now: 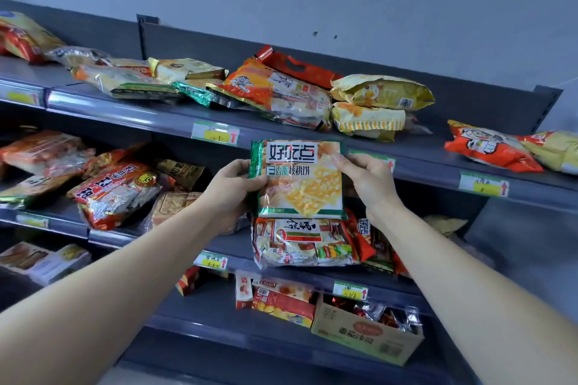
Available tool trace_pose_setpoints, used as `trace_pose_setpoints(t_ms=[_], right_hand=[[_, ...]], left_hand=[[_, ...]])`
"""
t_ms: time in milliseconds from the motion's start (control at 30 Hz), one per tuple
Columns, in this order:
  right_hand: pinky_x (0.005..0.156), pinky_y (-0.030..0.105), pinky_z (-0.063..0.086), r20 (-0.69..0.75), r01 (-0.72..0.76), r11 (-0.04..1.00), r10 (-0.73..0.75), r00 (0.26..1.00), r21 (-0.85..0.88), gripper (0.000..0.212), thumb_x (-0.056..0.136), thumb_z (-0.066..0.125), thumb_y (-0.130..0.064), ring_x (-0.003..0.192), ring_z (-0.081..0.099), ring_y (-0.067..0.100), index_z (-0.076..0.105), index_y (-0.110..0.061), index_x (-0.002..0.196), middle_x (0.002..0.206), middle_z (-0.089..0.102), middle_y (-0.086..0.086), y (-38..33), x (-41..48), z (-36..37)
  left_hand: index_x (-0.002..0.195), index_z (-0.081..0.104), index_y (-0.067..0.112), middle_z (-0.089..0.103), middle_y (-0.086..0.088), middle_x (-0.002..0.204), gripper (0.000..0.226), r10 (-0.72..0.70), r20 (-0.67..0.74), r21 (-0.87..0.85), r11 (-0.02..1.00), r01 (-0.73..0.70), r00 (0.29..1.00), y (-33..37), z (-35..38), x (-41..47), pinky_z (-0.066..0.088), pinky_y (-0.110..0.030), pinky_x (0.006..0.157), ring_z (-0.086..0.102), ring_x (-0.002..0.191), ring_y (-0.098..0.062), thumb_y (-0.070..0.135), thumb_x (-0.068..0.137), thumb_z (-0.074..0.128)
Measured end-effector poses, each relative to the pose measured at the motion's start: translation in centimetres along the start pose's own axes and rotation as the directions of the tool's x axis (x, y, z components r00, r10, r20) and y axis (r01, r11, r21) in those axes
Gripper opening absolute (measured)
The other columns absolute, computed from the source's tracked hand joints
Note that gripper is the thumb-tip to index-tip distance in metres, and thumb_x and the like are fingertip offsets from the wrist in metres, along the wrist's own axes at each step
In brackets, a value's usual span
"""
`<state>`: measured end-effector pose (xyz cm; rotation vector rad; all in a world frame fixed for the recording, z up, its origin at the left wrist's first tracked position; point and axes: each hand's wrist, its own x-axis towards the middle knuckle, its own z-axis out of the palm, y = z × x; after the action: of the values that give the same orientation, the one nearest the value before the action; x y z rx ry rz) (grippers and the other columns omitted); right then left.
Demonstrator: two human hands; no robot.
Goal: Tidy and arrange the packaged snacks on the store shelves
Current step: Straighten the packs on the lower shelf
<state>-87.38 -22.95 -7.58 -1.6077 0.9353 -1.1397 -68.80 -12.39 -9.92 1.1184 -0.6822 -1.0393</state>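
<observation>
I hold a green-edged packet of walnut biscuits (301, 180) upright in front of the shelves, between the top and middle shelf. My left hand (233, 186) grips its left edge, thumb on the front. My right hand (367, 180) pinches its upper right corner. Just below the packet, a clear bag of mixed snacks (300, 245) lies on the middle shelf (237, 248). On the top shelf (150, 116), several packets lie flat in loose piles, among them an orange bag (272, 91) and two yellow bags (380, 92).
Red and orange bags (115, 192) crowd the middle shelf at left. An orange bag (491, 147) lies at the right end of the top shelf. On the bottom shelf stand a cardboard box of foil packets (366, 328) and red packs (281, 302). Price tags (215, 133) line the shelf edges.
</observation>
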Motion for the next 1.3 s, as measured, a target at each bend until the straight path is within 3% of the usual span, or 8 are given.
trace_pose_setpoints(t_ms=[233, 333, 567, 700, 800, 1033, 1167, 1300], right_hand=[[0.099, 0.046, 0.047, 0.048, -0.203, 0.979, 0.204, 0.978, -0.029, 0.031, 0.077, 0.074, -0.043, 0.101, 0.066, 0.022, 0.074, -0.016, 0.092, 0.097, 0.074, 0.000, 3.4, -3.0, 3.7], [0.101, 0.047, 0.046, 0.072, -0.262, 0.965, 0.263, 0.962, -0.014, 0.045, 0.066, 0.076, -0.055, 0.106, 0.064, 0.021, 0.075, -0.020, 0.094, 0.102, 0.073, -0.002, 4.2, -3.6, 5.4], [0.080, 0.027, 0.049, 0.112, -0.323, 0.946, 0.319, 0.941, 0.014, 0.006, 0.087, 0.067, -0.028, 0.094, 0.064, 0.011, 0.070, -0.023, 0.084, 0.095, 0.072, -0.008, 5.7, -3.7, 9.1], [0.093, 0.040, 0.051, 0.218, -0.405, 0.913, 0.407, 0.887, -0.058, 0.021, 0.086, 0.068, -0.024, 0.094, 0.067, 0.015, 0.067, -0.018, 0.106, 0.099, 0.072, -0.004, 7.0, -2.8, 11.0], [0.092, 0.033, 0.042, 0.254, -0.406, 0.901, 0.433, 0.865, -0.152, 0.022, 0.090, 0.065, -0.024, 0.100, 0.060, 0.013, 0.060, -0.016, 0.109, 0.103, 0.064, -0.007, 8.3, -1.2, 12.1], [0.083, 0.032, 0.033, 0.221, -0.468, 0.843, 0.526, 0.821, -0.266, 0.022, 0.088, 0.067, -0.023, 0.098, 0.046, 0.019, 0.059, -0.005, 0.100, 0.107, 0.053, 0.002, 11.8, 4.8, 13.7], [0.085, 0.033, 0.033, 0.187, -0.500, 0.817, 0.559, 0.808, -0.286, 0.030, 0.087, 0.068, -0.023, 0.099, 0.046, 0.022, 0.057, -0.007, 0.109, 0.119, 0.056, 0.009, 14.5, 7.4, 14.2], [0.080, 0.034, 0.035, 0.130, -0.540, 0.782, 0.598, 0.791, -0.311, 0.028, 0.085, 0.069, -0.029, 0.097, 0.051, 0.026, 0.058, -0.010, 0.102, 0.095, 0.047, 0.000, 17.5, 9.0, 15.1]], left_hand=[[0.099, 0.057, 0.008, 0.068, -0.013, 0.090, 0.014, -0.111, -0.063, 0.002, 0.994, 0.112, 0.992, -2.3, -4.6, -1.4, 0.052, -0.024, 0.048, 0.064, 0.052, -0.013, -0.004, 0.091, 0.055], [0.098, 0.059, 0.009, 0.069, -0.010, 0.086, 0.013, -0.137, -0.104, -0.001, 0.991, 0.137, 0.985, -2.8, -6.3, -1.4, 0.051, -0.024, 0.047, 0.065, 0.052, -0.013, -0.002, 0.092, 0.056], [0.113, 0.057, 0.007, 0.070, -0.014, 0.093, 0.023, -0.174, -0.168, -0.014, 0.985, 0.174, 0.970, -3.8, -9.8, -0.6, 0.058, -0.031, 0.056, 0.064, 0.065, -0.020, -0.001, 0.092, 0.057], [0.105, 0.056, 0.011, 0.068, -0.011, 0.089, 0.017, -0.193, -0.205, -0.015, 0.981, 0.194, 0.960, -4.6, -11.0, 0.5, 0.054, -0.026, 0.049, 0.062, 0.052, -0.013, 0.000, 0.092, 0.057], [0.097, 0.055, 0.014, 0.066, -0.009, 0.082, 0.016, -0.221, -0.250, -0.002, 0.974, 0.228, 0.943, -5.6, -11.6, 2.0, 0.052, -0.024, 0.045, 0.061, 0.044, -0.011, -0.002, 0.092, 0.056], [0.102, 0.060, 0.011, 0.067, -0.011, 0.087, 0.007, -0.284, -0.328, 0.241, 0.897, 0.370, 0.901, -7.3, -13.7, 7.7, 0.055, -0.041, 0.078, 0.065, 0.078, -0.024, 0.014, 0.096, 0.057], [0.116, 0.065, 0.011, 0.065, -0.011, 0.108, 0.026, -0.101, -0.394, 0.615, 0.709, 0.344, 0.914, -9.0, -15.8, 11.6, 0.051, -0.038, 0.086, 0.061, 0.095, -0.026, 0.019, 0.091, 0.064], [0.124, 0.063, 0.019, 0.065, -0.005, 0.123, 0.035, 0.007, -0.329, 0.873, 0.383, 0.302, 0.944, -10.6, -18.0, 14.6, 0.049, -0.028, 0.081, 0.062, 0.104, -0.025, 0.022, 0.089, 0.064]])
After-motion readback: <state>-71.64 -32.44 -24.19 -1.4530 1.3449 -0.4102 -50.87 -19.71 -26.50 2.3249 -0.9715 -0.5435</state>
